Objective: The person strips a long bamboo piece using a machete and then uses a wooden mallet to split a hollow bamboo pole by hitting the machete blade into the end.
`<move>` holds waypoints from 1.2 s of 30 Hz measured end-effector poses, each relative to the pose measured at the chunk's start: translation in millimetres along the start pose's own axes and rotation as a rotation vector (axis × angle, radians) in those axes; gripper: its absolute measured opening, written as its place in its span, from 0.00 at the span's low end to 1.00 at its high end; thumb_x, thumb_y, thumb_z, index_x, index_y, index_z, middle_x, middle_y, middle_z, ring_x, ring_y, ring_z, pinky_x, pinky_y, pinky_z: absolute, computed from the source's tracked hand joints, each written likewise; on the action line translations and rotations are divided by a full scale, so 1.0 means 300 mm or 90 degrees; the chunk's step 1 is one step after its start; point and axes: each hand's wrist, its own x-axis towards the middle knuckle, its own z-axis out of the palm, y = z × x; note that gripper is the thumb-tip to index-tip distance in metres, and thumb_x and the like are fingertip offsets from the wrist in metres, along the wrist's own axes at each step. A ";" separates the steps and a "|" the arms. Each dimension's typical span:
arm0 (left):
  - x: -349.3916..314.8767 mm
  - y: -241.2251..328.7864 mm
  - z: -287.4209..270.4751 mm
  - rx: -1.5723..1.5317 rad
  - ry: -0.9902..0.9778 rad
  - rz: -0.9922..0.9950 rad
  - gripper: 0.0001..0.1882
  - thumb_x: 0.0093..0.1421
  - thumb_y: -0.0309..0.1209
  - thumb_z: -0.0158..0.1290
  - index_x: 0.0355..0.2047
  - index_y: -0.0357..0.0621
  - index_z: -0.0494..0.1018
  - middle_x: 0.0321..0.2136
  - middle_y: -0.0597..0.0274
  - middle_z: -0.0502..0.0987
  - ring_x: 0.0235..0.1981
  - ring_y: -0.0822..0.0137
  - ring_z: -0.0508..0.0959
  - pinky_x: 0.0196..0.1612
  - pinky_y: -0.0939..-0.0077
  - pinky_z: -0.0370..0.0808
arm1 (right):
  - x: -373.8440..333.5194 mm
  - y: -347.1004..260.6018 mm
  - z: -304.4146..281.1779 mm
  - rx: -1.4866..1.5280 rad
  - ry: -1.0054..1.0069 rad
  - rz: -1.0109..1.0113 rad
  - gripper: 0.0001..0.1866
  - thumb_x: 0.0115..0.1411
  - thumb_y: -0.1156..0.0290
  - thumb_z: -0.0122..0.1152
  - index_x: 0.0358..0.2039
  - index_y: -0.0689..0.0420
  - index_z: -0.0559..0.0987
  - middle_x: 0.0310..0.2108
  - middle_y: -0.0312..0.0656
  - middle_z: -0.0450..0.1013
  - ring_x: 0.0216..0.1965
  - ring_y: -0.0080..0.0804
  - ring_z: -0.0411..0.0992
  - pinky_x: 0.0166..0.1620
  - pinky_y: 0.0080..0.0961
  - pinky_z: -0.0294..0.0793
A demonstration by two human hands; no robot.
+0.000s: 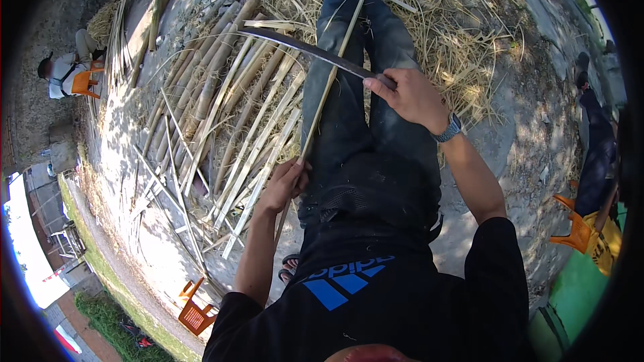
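Note:
My right hand [412, 98] is closed round the handle of a long, slightly curved machete [302, 47], its blade reaching out to the left. The blade lies across a thin bamboo strip [323, 102], meeting it above my legs. Closed round the lower part of that strip is my left hand [287, 184], beside my left thigh. The strip runs slantwise from my left hip up past my knees. To the left, split bamboo strips [263, 154] and round bamboo poles [213, 70] lie side by side on the ground.
Straw-like bamboo shavings [463, 60] cover the ground beyond and right of my legs. A seated person [70, 70] is at the far left, another [597, 154] at the right edge. An orange plastic chair [196, 313] stands at lower left. More long bamboo [157, 7] lies at upper left.

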 end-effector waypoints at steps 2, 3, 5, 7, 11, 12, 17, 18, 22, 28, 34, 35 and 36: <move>0.020 0.019 -0.009 0.072 -0.046 0.041 0.17 0.71 0.43 0.51 0.37 0.40 0.74 0.19 0.66 0.71 0.18 0.75 0.68 0.22 0.78 0.64 | 0.019 0.039 0.018 -0.032 0.075 -0.013 0.34 0.64 0.41 0.60 0.20 0.64 0.78 0.14 0.47 0.69 0.20 0.47 0.72 0.26 0.39 0.69; 0.021 0.022 -0.015 0.070 -0.047 0.044 0.17 0.71 0.43 0.51 0.37 0.40 0.74 0.19 0.66 0.71 0.18 0.75 0.68 0.22 0.78 0.64 | 0.027 0.062 0.022 -0.034 0.075 -0.015 0.34 0.64 0.41 0.60 0.20 0.64 0.78 0.14 0.47 0.69 0.20 0.47 0.72 0.26 0.39 0.69; 0.013 0.016 -0.041 0.329 0.037 0.145 0.18 0.68 0.42 0.55 0.38 0.36 0.74 0.22 0.59 0.77 0.22 0.69 0.76 0.27 0.73 0.71 | 0.029 0.091 0.025 0.071 0.027 0.078 0.34 0.63 0.43 0.63 0.17 0.65 0.74 0.14 0.48 0.68 0.20 0.46 0.72 0.26 0.39 0.69; 0.006 -0.036 -0.104 0.416 0.091 0.183 0.19 0.67 0.42 0.57 0.38 0.34 0.73 0.25 0.54 0.79 0.25 0.66 0.79 0.30 0.69 0.74 | 0.022 0.097 0.014 0.031 0.012 0.055 0.33 0.64 0.44 0.63 0.18 0.64 0.74 0.14 0.46 0.68 0.19 0.42 0.72 0.26 0.37 0.69; -0.062 -0.086 -0.199 0.524 0.142 0.150 0.20 0.64 0.42 0.59 0.37 0.33 0.73 0.24 0.48 0.81 0.29 0.55 0.83 0.35 0.59 0.75 | -0.001 0.094 -0.013 0.155 -0.053 0.156 0.29 0.64 0.47 0.64 0.23 0.63 0.76 0.13 0.40 0.69 0.17 0.28 0.72 0.24 0.29 0.71; -0.078 -0.123 -0.243 0.559 0.158 0.167 0.19 0.64 0.42 0.60 0.35 0.34 0.73 0.23 0.47 0.80 0.27 0.54 0.83 0.34 0.59 0.75 | -0.002 0.098 -0.016 0.156 -0.056 0.157 0.29 0.64 0.47 0.64 0.23 0.63 0.76 0.13 0.40 0.69 0.17 0.28 0.72 0.24 0.29 0.71; -0.145 -0.228 -0.390 0.668 0.299 0.188 0.19 0.61 0.43 0.63 0.29 0.37 0.74 0.20 0.44 0.77 0.23 0.48 0.80 0.28 0.57 0.73 | 0.020 0.111 -0.059 0.173 0.021 0.226 0.28 0.65 0.46 0.62 0.28 0.63 0.79 0.17 0.38 0.72 0.18 0.24 0.73 0.25 0.25 0.71; -0.153 -0.216 -0.379 0.688 0.372 0.257 0.20 0.60 0.43 0.64 0.27 0.38 0.74 0.19 0.44 0.76 0.21 0.46 0.79 0.26 0.57 0.72 | 0.032 0.155 -0.064 0.172 0.022 0.229 0.28 0.65 0.46 0.62 0.28 0.63 0.79 0.17 0.38 0.72 0.18 0.24 0.73 0.25 0.25 0.71; -0.104 -0.199 -0.393 0.788 0.524 0.415 0.16 0.59 0.42 0.66 0.30 0.44 0.75 0.19 0.48 0.78 0.20 0.45 0.79 0.23 0.55 0.72 | 0.065 0.218 -0.100 0.193 0.085 0.200 0.30 0.67 0.44 0.56 0.28 0.63 0.80 0.19 0.39 0.72 0.22 0.24 0.72 0.28 0.27 0.71; 0.099 -0.183 -0.359 0.828 0.526 0.436 0.16 0.59 0.43 0.65 0.28 0.47 0.73 0.17 0.52 0.77 0.18 0.46 0.78 0.21 0.53 0.71 | 0.107 0.308 -0.123 0.215 0.192 0.343 0.29 0.67 0.46 0.57 0.24 0.62 0.78 0.15 0.36 0.70 0.18 0.23 0.70 0.25 0.28 0.70; 0.250 -0.136 -0.273 0.817 0.535 0.534 0.18 0.58 0.44 0.66 0.26 0.48 0.71 0.14 0.55 0.75 0.15 0.51 0.77 0.18 0.57 0.71 | 0.049 0.172 0.050 0.043 0.180 0.142 0.30 0.67 0.47 0.56 0.25 0.66 0.78 0.17 0.51 0.72 0.17 0.43 0.72 0.25 0.41 0.71; 0.256 -0.128 -0.277 0.819 0.546 0.551 0.17 0.58 0.44 0.66 0.26 0.48 0.71 0.14 0.56 0.75 0.15 0.51 0.77 0.18 0.57 0.71 | 0.037 0.173 0.041 0.041 0.179 0.145 0.30 0.67 0.47 0.56 0.25 0.66 0.78 0.17 0.51 0.72 0.17 0.43 0.72 0.25 0.41 0.71; 0.259 -0.125 -0.278 0.821 0.558 0.568 0.17 0.58 0.43 0.66 0.25 0.49 0.71 0.14 0.56 0.75 0.14 0.52 0.77 0.18 0.58 0.71 | 0.026 0.176 0.023 0.036 0.151 0.182 0.29 0.67 0.48 0.56 0.25 0.66 0.78 0.17 0.53 0.71 0.18 0.47 0.72 0.26 0.42 0.71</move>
